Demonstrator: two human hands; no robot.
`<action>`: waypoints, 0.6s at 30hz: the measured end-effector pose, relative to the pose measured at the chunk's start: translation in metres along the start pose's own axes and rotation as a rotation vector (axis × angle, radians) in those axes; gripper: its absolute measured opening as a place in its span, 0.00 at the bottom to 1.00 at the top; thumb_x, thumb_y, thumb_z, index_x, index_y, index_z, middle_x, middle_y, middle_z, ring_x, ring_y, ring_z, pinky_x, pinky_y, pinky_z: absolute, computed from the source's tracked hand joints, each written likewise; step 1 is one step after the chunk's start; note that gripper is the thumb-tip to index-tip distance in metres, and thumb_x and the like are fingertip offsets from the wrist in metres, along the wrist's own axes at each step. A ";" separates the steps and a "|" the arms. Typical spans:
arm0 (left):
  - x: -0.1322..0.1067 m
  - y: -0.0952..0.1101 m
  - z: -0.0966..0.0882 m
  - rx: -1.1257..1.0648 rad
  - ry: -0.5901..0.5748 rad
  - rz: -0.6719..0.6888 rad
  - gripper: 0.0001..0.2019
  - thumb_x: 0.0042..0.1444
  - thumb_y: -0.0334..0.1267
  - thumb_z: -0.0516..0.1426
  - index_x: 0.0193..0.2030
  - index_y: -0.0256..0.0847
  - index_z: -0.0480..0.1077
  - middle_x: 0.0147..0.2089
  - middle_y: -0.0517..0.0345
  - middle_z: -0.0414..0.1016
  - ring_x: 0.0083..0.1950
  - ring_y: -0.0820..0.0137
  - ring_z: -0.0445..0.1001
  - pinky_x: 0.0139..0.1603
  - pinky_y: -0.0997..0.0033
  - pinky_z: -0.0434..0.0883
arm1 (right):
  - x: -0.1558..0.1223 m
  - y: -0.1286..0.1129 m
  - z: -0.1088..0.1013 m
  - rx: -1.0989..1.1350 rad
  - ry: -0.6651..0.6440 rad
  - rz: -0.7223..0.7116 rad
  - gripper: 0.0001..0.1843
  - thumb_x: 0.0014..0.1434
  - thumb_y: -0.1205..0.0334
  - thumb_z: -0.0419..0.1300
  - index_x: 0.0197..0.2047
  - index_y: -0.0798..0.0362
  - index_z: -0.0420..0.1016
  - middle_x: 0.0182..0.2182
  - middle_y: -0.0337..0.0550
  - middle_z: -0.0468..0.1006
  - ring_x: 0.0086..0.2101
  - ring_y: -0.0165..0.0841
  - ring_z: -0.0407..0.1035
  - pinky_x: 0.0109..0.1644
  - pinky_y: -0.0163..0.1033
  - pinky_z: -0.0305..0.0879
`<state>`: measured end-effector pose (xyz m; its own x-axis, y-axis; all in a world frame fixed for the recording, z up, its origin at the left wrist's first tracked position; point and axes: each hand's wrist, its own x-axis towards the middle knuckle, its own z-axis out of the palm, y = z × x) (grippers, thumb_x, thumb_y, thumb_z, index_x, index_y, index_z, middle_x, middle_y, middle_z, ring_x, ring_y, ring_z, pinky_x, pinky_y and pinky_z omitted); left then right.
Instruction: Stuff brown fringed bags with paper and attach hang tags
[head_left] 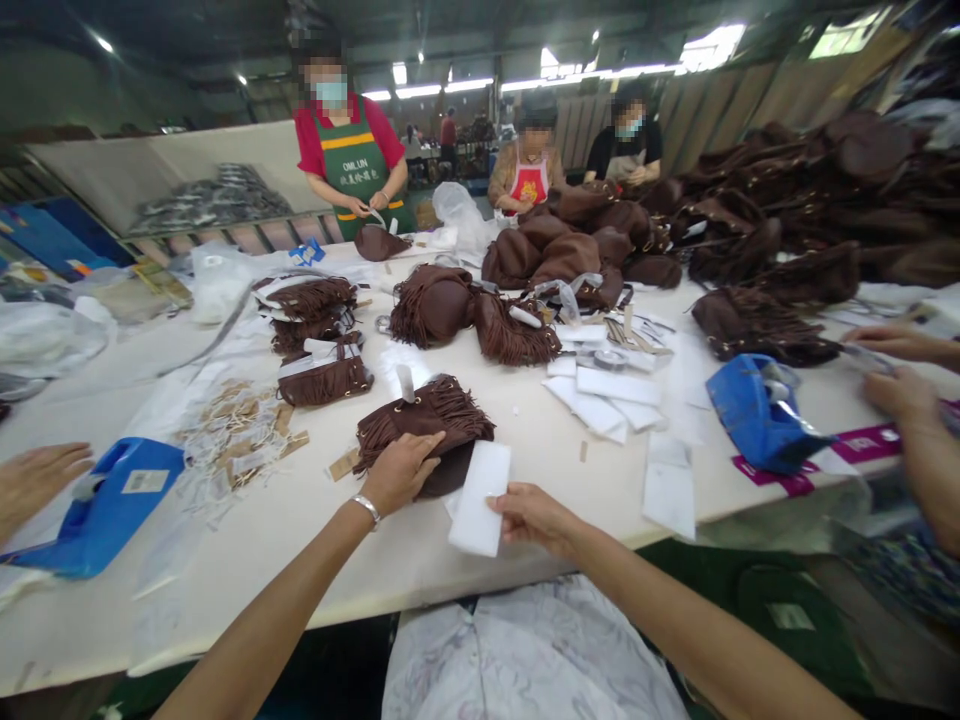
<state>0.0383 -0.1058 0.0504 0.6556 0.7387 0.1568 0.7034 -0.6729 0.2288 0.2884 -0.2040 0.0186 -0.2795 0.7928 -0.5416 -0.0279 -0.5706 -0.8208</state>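
Note:
A dark brown fringed bag (427, 410) lies on the table in front of me, a pale strip standing up from its top. My left hand (403, 468), with a silver bracelet at the wrist, rests on the bag's near side with its fingers stretched out. Between the thumb and fingers of my right hand (534, 515) is a white foam sheet (484, 490), held just right of the bag and overlapping its edge. A brown tag (343, 464) sticks out at the bag's left side.
Brown paper tags with strings (240, 430) lie left, near stacked fringed bags (319, 375). More white sheets (619, 390) lie right. Blue tape dispensers (124, 510) stand on both sides. Co-workers' hands (904, 370) reach in from the edges. Brown bags (562, 250) are heaped behind.

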 end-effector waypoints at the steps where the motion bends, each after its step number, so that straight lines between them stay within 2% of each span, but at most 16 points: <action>1: 0.000 0.000 0.000 -0.002 0.002 -0.004 0.22 0.65 0.39 0.50 0.65 0.41 0.61 0.57 0.50 0.73 0.53 0.62 0.70 0.56 0.59 0.68 | 0.003 0.006 0.012 0.054 -0.011 0.014 0.16 0.54 0.51 0.64 0.36 0.55 0.71 0.23 0.37 0.72 0.22 0.26 0.64 0.28 0.33 0.67; 4: 0.002 0.000 0.001 -0.012 0.010 -0.013 0.21 0.65 0.38 0.50 0.64 0.41 0.63 0.57 0.51 0.73 0.53 0.62 0.71 0.54 0.59 0.69 | 0.015 0.013 0.043 0.185 -0.019 0.030 0.14 0.53 0.54 0.65 0.35 0.56 0.70 0.22 0.37 0.73 0.20 0.25 0.65 0.28 0.33 0.71; 7: 0.004 -0.002 0.000 -0.022 0.012 -0.015 0.20 0.65 0.39 0.50 0.62 0.42 0.65 0.56 0.52 0.75 0.52 0.62 0.72 0.53 0.60 0.70 | 0.029 0.009 0.057 0.263 0.008 0.018 0.12 0.53 0.57 0.66 0.34 0.55 0.70 0.20 0.36 0.72 0.18 0.25 0.65 0.25 0.32 0.70; 11: 0.004 -0.002 -0.001 -0.035 0.010 -0.013 0.19 0.64 0.40 0.51 0.60 0.42 0.67 0.54 0.53 0.76 0.51 0.61 0.72 0.52 0.61 0.70 | 0.040 0.007 0.054 0.341 0.059 -0.022 0.11 0.54 0.59 0.66 0.36 0.56 0.70 0.20 0.37 0.73 0.19 0.25 0.66 0.25 0.32 0.71; 15: 0.003 -0.001 0.000 -0.041 0.012 -0.011 0.19 0.64 0.39 0.52 0.60 0.41 0.67 0.54 0.52 0.76 0.52 0.61 0.72 0.53 0.59 0.70 | 0.040 0.011 0.047 0.425 0.172 -0.079 0.11 0.56 0.58 0.64 0.38 0.56 0.69 0.23 0.37 0.74 0.20 0.24 0.67 0.28 0.31 0.72; 18: 0.003 -0.001 0.000 -0.044 0.017 0.001 0.19 0.64 0.38 0.52 0.60 0.42 0.67 0.55 0.53 0.76 0.52 0.61 0.72 0.54 0.59 0.70 | 0.039 0.012 0.052 0.466 0.241 -0.114 0.10 0.56 0.60 0.63 0.38 0.56 0.69 0.23 0.37 0.74 0.21 0.24 0.67 0.28 0.31 0.72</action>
<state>0.0396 -0.1024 0.0506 0.6511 0.7389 0.1732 0.6900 -0.6714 0.2706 0.2271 -0.1911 -0.0032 -0.0232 0.8506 -0.5253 -0.4840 -0.4693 -0.7386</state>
